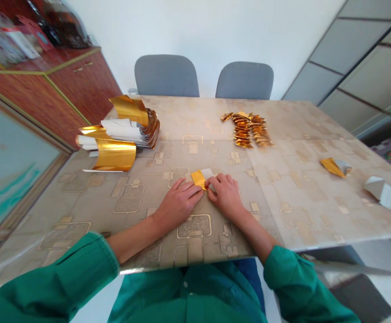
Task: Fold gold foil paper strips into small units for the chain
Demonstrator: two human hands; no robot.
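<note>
Gold foil paper (198, 178) first: pressed it to the bench (222, 224) with the half-open left hand (178, 202); curled fingers of the right hand (225, 193) at its near right edge, could not tell whether pinching. Called for matched edges and light, even pressure along the crease. Beyond, saw loose foil pieces (332, 166) at right, then a paper stack (124, 130) at left and folded gold rows (242, 130) farther right, before grey chairs (167, 75).

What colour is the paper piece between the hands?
Gold, with a whitish part; best in the head view.
</note>
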